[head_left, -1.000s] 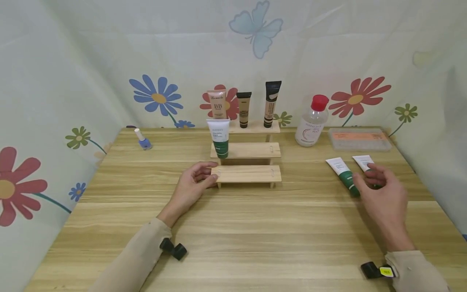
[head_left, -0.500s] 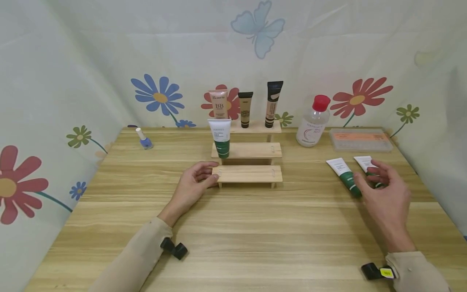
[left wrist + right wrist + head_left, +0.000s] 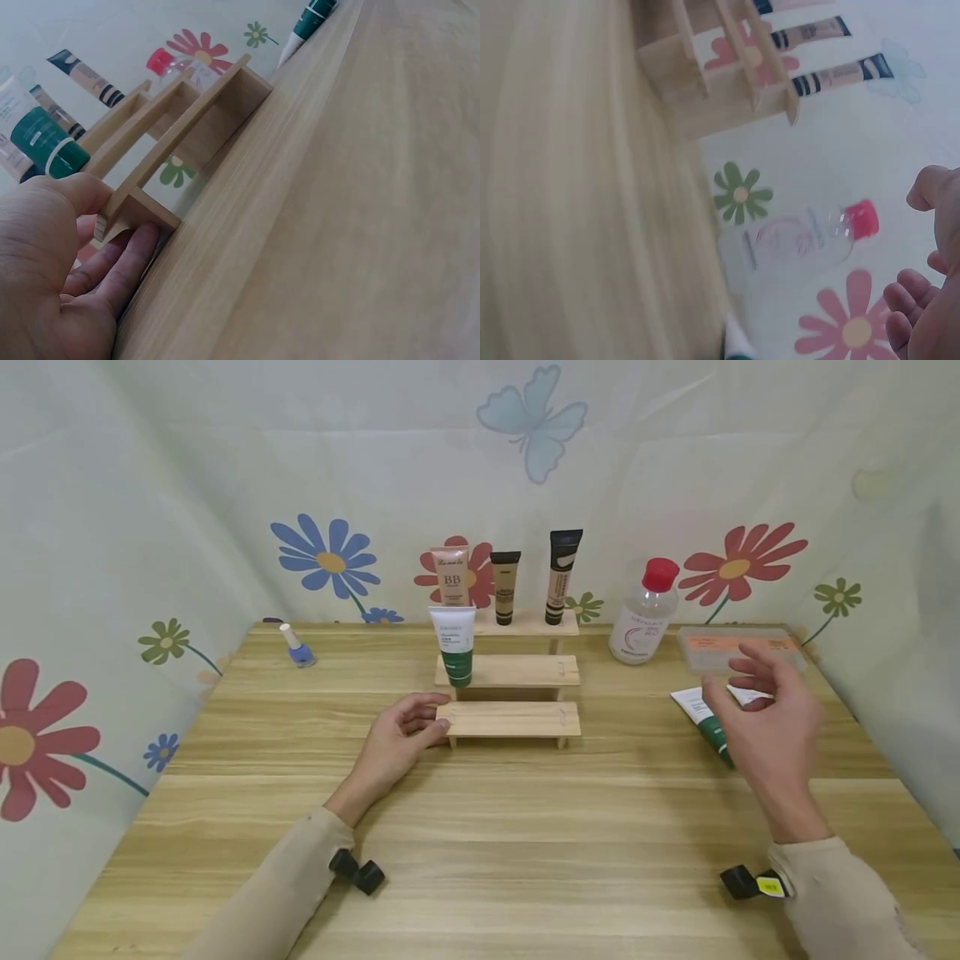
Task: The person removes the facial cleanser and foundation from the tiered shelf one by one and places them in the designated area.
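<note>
My left hand [image 3: 393,735] grips the left end of the lowest step of a three-tier wooden display stand [image 3: 517,720], thumb at its top edge and fingers beneath in the left wrist view. A white-and-green squeeze tube [image 3: 452,643] stands cap-down at the left of the middle step. On the top step stand a BB cream tube [image 3: 451,578], a small gold-and-black tube [image 3: 505,589] and a taller black-and-beige tube [image 3: 561,578]. My right hand [image 3: 780,735], holding nothing, hovers with loosely bent fingers over two lying white-and-green tubes; it partly hides the left one [image 3: 708,727] and mostly hides the other [image 3: 750,695].
Behind the lying tubes are a clear bottle with a red cap [image 3: 643,614] and a flat clear box with an orange label [image 3: 705,647]. A blue nail polish bottle [image 3: 300,653] stands at the table's back left. Flowered cloth [image 3: 375,443] hangs behind the table.
My right hand has lifted from beside the lying tubes and shifted slightly left and away from me, covering more of them. The left hand keeps its grip on the stand.
</note>
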A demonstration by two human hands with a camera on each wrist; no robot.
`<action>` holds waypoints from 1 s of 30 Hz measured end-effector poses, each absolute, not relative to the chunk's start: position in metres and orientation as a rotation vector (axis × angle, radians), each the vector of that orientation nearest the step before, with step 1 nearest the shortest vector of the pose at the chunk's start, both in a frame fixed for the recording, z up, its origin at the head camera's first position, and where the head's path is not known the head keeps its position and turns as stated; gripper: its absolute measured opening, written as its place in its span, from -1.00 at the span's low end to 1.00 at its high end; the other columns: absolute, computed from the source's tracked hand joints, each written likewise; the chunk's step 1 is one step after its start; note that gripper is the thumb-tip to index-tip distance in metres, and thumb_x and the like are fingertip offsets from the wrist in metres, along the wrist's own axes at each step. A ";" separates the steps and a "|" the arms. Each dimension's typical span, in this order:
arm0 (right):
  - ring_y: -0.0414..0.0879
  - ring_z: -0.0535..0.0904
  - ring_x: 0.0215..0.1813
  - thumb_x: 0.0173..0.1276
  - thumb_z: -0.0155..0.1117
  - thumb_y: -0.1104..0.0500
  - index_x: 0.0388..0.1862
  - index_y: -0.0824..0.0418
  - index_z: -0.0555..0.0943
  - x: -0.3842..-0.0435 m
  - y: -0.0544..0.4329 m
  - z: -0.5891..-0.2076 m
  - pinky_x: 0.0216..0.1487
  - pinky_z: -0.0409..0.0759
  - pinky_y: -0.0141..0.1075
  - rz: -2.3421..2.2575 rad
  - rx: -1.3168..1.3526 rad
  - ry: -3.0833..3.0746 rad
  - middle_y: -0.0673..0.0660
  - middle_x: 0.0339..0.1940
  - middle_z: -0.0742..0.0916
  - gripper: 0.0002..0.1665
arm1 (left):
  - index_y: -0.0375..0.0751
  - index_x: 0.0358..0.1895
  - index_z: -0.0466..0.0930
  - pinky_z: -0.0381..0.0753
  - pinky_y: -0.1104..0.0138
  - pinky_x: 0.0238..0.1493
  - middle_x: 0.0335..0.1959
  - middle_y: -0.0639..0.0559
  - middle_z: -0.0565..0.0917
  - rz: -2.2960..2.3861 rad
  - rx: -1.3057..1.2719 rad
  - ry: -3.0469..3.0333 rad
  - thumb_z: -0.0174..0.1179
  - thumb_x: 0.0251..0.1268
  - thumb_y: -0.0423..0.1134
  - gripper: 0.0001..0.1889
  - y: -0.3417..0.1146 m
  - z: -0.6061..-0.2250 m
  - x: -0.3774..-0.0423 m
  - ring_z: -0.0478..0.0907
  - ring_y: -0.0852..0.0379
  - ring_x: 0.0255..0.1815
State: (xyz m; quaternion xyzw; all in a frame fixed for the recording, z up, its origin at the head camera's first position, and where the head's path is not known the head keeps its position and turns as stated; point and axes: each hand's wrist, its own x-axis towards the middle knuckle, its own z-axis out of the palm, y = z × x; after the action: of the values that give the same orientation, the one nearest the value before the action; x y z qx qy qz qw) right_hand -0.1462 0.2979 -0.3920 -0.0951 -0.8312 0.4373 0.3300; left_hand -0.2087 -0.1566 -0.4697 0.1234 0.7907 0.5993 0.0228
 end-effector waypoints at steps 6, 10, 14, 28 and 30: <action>-0.34 0.64 0.07 0.45 0.61 0.11 0.52 0.01 0.66 -0.160 0.259 -0.373 -0.02 0.50 -0.45 1.202 -0.094 -2.145 0.11 0.24 0.82 -0.32 | -0.04 0.35 0.73 0.73 0.39 0.15 0.12 -0.16 0.78 1.855 0.383 2.454 0.46 0.58 -0.15 -0.62 -0.158 -0.468 -0.208 0.73 -0.07 0.14; -0.23 0.66 0.10 0.47 0.60 0.14 0.54 0.03 0.63 -0.167 0.233 -0.364 0.00 0.52 -0.43 1.253 0.016 -2.135 0.11 0.24 0.82 -0.31 | -0.05 0.35 0.74 0.74 0.39 0.14 0.12 -0.17 0.78 1.853 0.387 2.453 0.46 0.58 -0.15 -0.62 -0.158 -0.470 -0.208 0.73 -0.08 0.13; -0.12 0.70 0.11 0.48 0.59 0.15 0.55 0.03 0.63 -0.174 0.209 -0.358 0.02 0.56 -0.39 1.319 0.109 -2.102 0.12 0.24 0.82 -0.31 | -0.04 0.35 0.74 0.74 0.38 0.15 0.11 -0.16 0.78 1.851 0.388 2.455 0.47 0.58 -0.14 -0.62 -0.157 -0.470 -0.209 0.74 -0.07 0.13; 0.01 0.76 0.19 0.46 0.61 0.21 0.51 0.12 0.64 -0.191 0.157 -0.350 0.13 0.67 -0.19 1.621 0.311 -1.975 0.10 0.22 0.79 -0.33 | -0.04 0.36 0.73 0.72 0.38 0.19 0.14 -0.13 0.77 1.843 0.395 2.464 0.45 0.59 -0.14 -0.62 -0.158 -0.472 -0.209 0.72 -0.04 0.15; 0.04 0.75 0.21 0.45 0.61 0.23 0.51 0.17 0.62 -0.193 0.151 -0.352 0.15 0.66 -0.18 1.656 0.339 -1.965 0.15 0.24 0.79 -0.32 | -0.06 0.36 0.73 0.71 0.39 0.20 0.14 -0.14 0.77 1.843 0.398 2.464 0.45 0.59 -0.14 -0.62 -0.158 -0.472 -0.209 0.72 -0.04 0.16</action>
State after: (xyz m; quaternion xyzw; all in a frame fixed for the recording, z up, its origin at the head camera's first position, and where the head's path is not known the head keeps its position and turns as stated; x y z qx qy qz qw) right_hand -0.1928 0.1505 -0.3518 0.1261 -0.7297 0.6148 0.2713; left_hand -0.2092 -0.1579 -0.4719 0.1283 0.7941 0.5938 0.0194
